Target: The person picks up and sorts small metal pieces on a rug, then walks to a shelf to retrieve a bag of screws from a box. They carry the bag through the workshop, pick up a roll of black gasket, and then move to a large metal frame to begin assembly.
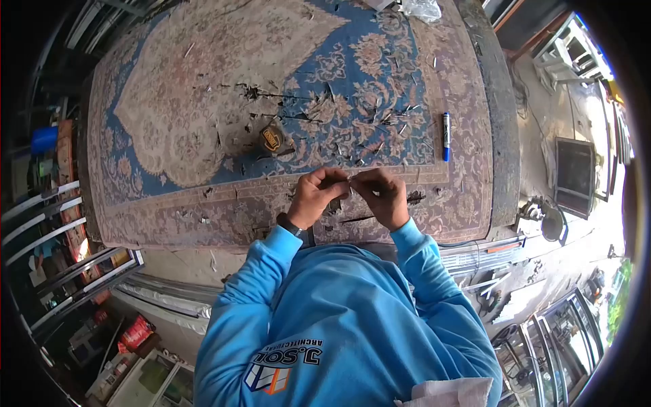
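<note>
My left hand and my right hand meet above the near edge of the carpet-covered table. The fingers of both are pinched together, tips almost touching. Something tiny seems to sit between the fingertips, too small to name. Just beyond my left hand lies a dark tape measure with a yellow label. A blue-and-white marker rests farther off to the right of my right hand. Below the hands, a thin dark strip lies on the carpet.
Dark scraps and small slivers are scattered over the carpet. A clear plastic bag lies at the far edge. Metal frames stand at the left, and more frames lean at the lower right. A dark framed panel is on the right.
</note>
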